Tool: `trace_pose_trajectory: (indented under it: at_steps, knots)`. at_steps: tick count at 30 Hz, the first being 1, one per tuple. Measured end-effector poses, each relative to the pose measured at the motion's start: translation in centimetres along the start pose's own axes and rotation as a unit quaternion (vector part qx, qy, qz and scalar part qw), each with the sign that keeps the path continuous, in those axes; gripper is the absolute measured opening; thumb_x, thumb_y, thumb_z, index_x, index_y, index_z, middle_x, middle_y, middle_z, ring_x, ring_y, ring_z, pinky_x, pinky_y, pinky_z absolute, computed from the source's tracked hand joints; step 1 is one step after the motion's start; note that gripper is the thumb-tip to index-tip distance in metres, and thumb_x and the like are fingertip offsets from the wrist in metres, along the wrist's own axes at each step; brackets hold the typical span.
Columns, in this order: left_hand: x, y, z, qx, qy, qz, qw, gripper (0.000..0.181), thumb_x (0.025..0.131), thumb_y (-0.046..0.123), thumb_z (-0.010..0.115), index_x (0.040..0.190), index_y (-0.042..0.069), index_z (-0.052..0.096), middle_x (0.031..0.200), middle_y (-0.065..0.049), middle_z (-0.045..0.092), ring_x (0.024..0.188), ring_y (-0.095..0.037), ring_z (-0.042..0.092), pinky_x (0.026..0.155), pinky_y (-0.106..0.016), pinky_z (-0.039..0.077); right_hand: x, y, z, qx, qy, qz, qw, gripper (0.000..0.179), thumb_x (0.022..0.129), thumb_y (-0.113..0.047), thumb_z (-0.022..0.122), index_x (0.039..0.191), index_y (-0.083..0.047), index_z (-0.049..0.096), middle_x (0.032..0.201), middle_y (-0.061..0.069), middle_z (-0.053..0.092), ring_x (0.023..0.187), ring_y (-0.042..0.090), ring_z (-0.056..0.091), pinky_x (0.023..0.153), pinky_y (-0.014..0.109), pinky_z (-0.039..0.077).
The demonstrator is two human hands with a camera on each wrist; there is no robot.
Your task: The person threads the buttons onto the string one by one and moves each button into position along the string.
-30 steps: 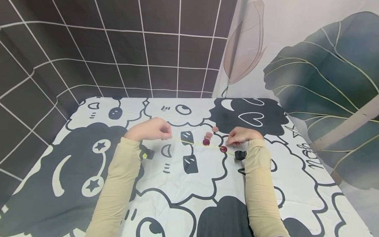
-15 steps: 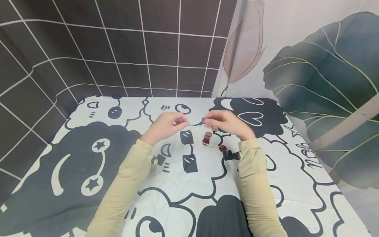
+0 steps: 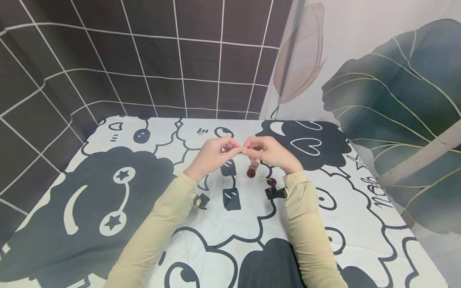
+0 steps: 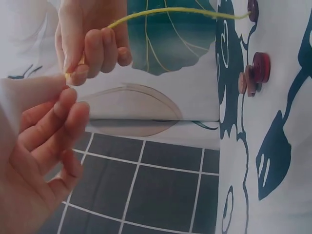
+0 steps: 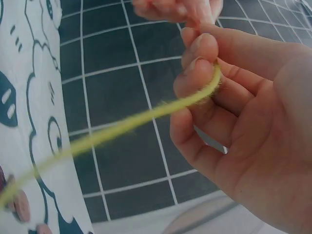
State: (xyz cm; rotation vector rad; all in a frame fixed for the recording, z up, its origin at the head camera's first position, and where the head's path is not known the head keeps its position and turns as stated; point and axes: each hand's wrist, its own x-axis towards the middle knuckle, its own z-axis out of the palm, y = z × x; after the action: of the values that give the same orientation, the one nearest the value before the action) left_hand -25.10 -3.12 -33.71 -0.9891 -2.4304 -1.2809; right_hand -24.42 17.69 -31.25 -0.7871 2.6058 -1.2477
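Raised over the table, my left hand (image 3: 215, 155) and right hand (image 3: 272, 153) meet fingertip to fingertip. Both pinch the end of a fuzzy yellow yarn (image 5: 131, 122), whose tip shows between thumb and forefinger in the left wrist view. From my right hand the yarn runs down to a dark red disc (image 4: 252, 9), round and button-like, lying on the cloth. Beside that one lie another dark red disc (image 4: 262, 67) and two smaller pinkish discs (image 4: 250, 80). In the head view the right hand's fingers overlap the pinkish discs.
A black-and-white cartoon cloth (image 3: 216, 224) covers the table. Behind it hangs a dark curtain with a white grid (image 3: 198, 60), and a leaf-printed curtain (image 3: 389, 100) hangs at the right. Black camera mounts (image 3: 275, 193) sit below the wrists.
My hands started apart, the left holding the yarn stretched low across the table. Both rose and moved inward until their fingertips met at the yarn's end. The discs on the cloth stayed put.
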Motion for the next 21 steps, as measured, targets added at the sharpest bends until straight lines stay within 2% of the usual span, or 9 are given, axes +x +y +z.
trace_pose_trajectory:
  at_steps: [3,5,8,11,13,15,17,19,21]
  knots:
    - [0.4,-0.1,0.5,-0.012,-0.045,-0.052,0.9975,0.019,0.093,0.029,0.064,0.101,0.011,0.069,0.088,-0.003,0.072,0.083,-0.016,0.064,0.073,-0.031,0.050,-0.3,0.3,-0.5,-0.024,0.005,-0.005,0.9997,0.013,0.094,-0.022,0.062,0.088,-0.012,0.066,0.064,0.008,0.058,0.059,0.012,0.057,0.064,0.025,0.045]
    - [0.8,-0.3,1.1,0.000,-0.087,-0.087,0.9924,0.026,0.095,0.036,0.060,0.104,0.013,0.068,0.093,-0.002,0.071,0.086,-0.015,0.062,0.076,-0.029,0.049,-0.5,0.6,-0.9,-0.036,0.004,-0.004,0.9993,0.014,0.095,-0.021,0.062,0.088,-0.010,0.066,0.063,0.004,0.058,0.060,0.011,0.055,0.063,0.024,0.044]
    - [1.4,-0.7,2.3,0.045,-0.163,-0.119,0.9785,0.036,0.095,0.047,0.056,0.103,0.014,0.067,0.094,0.001,0.069,0.084,-0.013,0.061,0.075,-0.027,0.049,-1.0,1.0,-1.5,-0.047,0.007,0.002,0.9989,0.013,0.095,-0.018,0.061,0.087,-0.008,0.066,0.064,0.001,0.056,0.060,0.013,0.054,0.061,0.023,0.042]
    - [2.0,-1.1,4.1,0.087,-0.229,-0.123,0.9618,0.040,0.093,0.049,0.057,0.096,0.011,0.069,0.088,-0.001,0.069,0.072,-0.012,0.057,0.065,-0.024,0.046,-1.5,1.3,-2.2,-0.048,0.012,0.011,0.9987,0.014,0.095,-0.016,0.061,0.086,-0.007,0.066,0.063,0.001,0.055,0.061,0.018,0.054,0.059,0.022,0.041]
    - [2.2,-1.2,5.4,0.113,-0.258,-0.124,0.9513,0.039,0.090,0.047,0.062,0.090,0.009,0.072,0.086,-0.002,0.070,0.066,-0.011,0.054,0.060,-0.023,0.042,-1.7,1.5,-2.5,-0.046,0.014,0.014,0.9987,0.013,0.095,-0.016,0.061,0.086,-0.008,0.066,0.063,0.001,0.056,0.063,0.023,0.056,0.060,0.022,0.042]
    - [2.3,-1.2,6.6,0.138,-0.274,-0.127,0.9434,0.036,0.087,0.044,0.067,0.092,0.009,0.075,0.091,-0.003,0.073,0.066,-0.011,0.054,0.061,-0.022,0.042,-1.9,1.6,-2.7,-0.045,0.016,0.017,0.9987,0.014,0.095,-0.017,0.061,0.086,-0.007,0.067,0.063,0.000,0.056,0.064,0.026,0.056,0.060,0.022,0.042]
    - [2.3,-1.0,7.6,0.164,-0.275,-0.133,0.9379,0.031,0.084,0.041,0.072,0.095,0.012,0.076,0.101,0.000,0.075,0.071,-0.011,0.058,0.066,-0.022,0.044,-2.1,1.5,-2.9,-0.043,0.019,0.021,0.9987,0.013,0.094,-0.017,0.062,0.086,-0.008,0.067,0.063,0.000,0.056,0.065,0.028,0.057,0.060,0.022,0.043]
    - [2.3,-1.0,8.4,0.187,-0.266,-0.138,0.9355,0.026,0.081,0.038,0.074,0.094,0.015,0.077,0.107,0.004,0.075,0.077,-0.011,0.061,0.070,-0.023,0.046,-2.3,1.5,-3.1,-0.040,0.020,0.022,0.9988,0.013,0.094,-0.017,0.062,0.086,-0.008,0.067,0.063,0.000,0.056,0.063,0.025,0.057,0.060,0.022,0.043]
    - [2.4,-0.9,9.0,0.205,-0.251,-0.145,0.9349,0.020,0.081,0.035,0.076,0.088,0.016,0.076,0.104,0.005,0.075,0.078,-0.012,0.061,0.071,-0.025,0.047,-2.4,1.5,-3.2,-0.036,0.019,0.020,0.9990,0.013,0.094,-0.016,0.062,0.086,-0.007,0.067,0.063,0.000,0.056,0.062,0.021,0.056,0.059,0.022,0.043]
